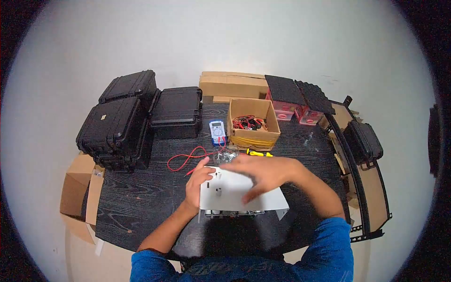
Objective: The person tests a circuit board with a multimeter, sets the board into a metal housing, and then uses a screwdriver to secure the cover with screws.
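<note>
A white sheet-like cover (244, 190) with small slots and holes at its left end lies in front of me, its right edge bent down. Beneath its near edge a strip of electronic parts (235, 213) shows. My left hand (198, 184) grips the cover's left edge, fingers over the top. Over the cover's right half hovers my right hand (270, 175), slightly blurred, thumb apart from the fingers and nothing visible in it. Its fingertips are near a clear container (226, 154) of small metal pieces, partly hidden behind the hand.
Behind stand a multimeter (217, 131) with red leads (181, 162), a cardboard box (253, 139) of wires and a yellow-handled tool (258, 153). Black cases (112, 122) line the left; red drawers (282, 113) stand back right, a black-framed rack (364, 188) right.
</note>
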`<state>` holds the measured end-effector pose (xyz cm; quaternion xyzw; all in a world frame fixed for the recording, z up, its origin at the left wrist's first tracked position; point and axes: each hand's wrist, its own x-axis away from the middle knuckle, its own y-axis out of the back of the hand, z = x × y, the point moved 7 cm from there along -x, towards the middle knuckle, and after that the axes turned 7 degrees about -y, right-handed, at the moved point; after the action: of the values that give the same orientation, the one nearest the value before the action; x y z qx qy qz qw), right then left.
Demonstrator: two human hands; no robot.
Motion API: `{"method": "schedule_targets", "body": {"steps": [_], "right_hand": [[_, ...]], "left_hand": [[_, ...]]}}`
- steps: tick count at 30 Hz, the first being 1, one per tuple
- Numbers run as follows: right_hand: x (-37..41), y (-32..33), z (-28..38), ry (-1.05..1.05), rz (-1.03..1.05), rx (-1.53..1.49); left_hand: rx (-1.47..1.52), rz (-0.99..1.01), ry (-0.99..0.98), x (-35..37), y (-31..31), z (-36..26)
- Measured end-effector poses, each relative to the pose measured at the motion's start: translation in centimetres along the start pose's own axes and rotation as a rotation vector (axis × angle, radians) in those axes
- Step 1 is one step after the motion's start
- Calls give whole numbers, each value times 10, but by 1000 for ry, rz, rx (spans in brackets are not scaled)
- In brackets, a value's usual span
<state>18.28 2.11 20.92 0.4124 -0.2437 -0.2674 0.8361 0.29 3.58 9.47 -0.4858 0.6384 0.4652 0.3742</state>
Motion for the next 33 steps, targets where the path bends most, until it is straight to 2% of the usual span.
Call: {"method": "schedule_targets", "body": {"steps": [2, 5, 7, 8, 9, 11, 13, 16, 17, 18, 21, 23, 24, 33], "right_hand": [[9, 8, -33, 78, -125, -261], [45, 6, -84, 71, -526, -851], [67, -25, -123, 17, -854, -854], [74, -40, -123, -92, -883, -576], [78, -48, -108, -122, -855, -267], [77, -71, -90, -107, -940, -235], [76, -89, -87, -132, -1046, -364], [76, -115, -117, -174, -1144, -431], [77, -119, -125, -179, -1182, -452], [78, -118, -123, -190, -1186, -322], [79, -125, -133, -309, -1079, -333], [77, -134, -143, -268, -1064, -314], [76, -136, -144, -263, -1050, -320], [65, -145, -147, -226, -1018, -228]], "left_hand": [[75, -108, 93, -15, 1, -11], [10, -182, 156, -15, 9, -5], [-7, -218, 212, -8, 12, 8], [1, -243, 193, -3, 12, 14], [-4, -252, 264, -1, 10, 17], [-13, -266, 404, 3, 6, 20], [19, -112, 317, -8, 1, 15], [-11, 105, 200, -24, -7, 3], [-61, 148, 241, -29, -8, 1], [-109, 192, 285, -30, -9, -3], [-103, 244, 504, -13, -10, 1], [-106, 270, 632, -1, -8, 8], [-205, 255, 474, -9, -7, -1], [-88, 241, 725, 43, -8, 23]]}}
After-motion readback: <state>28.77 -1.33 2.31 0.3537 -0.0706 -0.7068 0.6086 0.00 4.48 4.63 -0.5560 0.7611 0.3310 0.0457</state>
